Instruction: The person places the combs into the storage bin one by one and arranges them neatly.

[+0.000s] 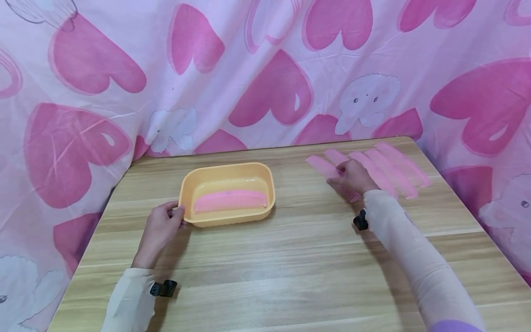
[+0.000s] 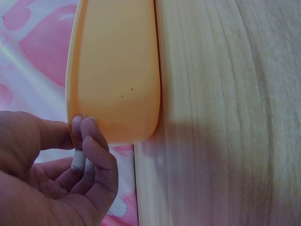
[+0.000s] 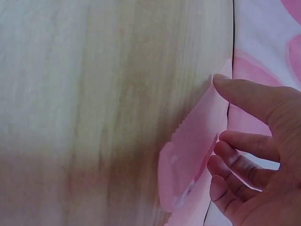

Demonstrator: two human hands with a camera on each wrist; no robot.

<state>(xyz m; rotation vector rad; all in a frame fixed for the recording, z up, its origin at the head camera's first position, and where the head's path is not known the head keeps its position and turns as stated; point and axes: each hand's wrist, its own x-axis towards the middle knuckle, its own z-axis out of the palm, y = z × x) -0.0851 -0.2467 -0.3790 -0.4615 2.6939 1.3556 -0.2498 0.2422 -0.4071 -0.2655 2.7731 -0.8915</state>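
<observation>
My left hand [image 1: 163, 221] pinches the near left corner of a yellow-orange plastic basin [image 1: 230, 218], thumb and fingertips on either side of its wall [image 2: 113, 70]. Inside the basin lies one pink comb [image 1: 230, 200], its teeth toward me. At the right, my right hand [image 1: 352, 177] grips the leftmost of several pink combs [image 1: 318, 165]. Seen from the right wrist, the thumb is at the toothed edge of that comb [image 3: 195, 132] and the other fingers are along its back edge. My palm hides part of the combs in the head view.
More pink combs [image 1: 390, 170] lie slanted side by side at the table's back right. The wood-grain table [image 1: 265, 272] ends at a pink heart-patterned cloth [image 1: 249, 78] behind and at both sides. Small black wrist cameras [image 1: 361, 220] stick out from both sleeves.
</observation>
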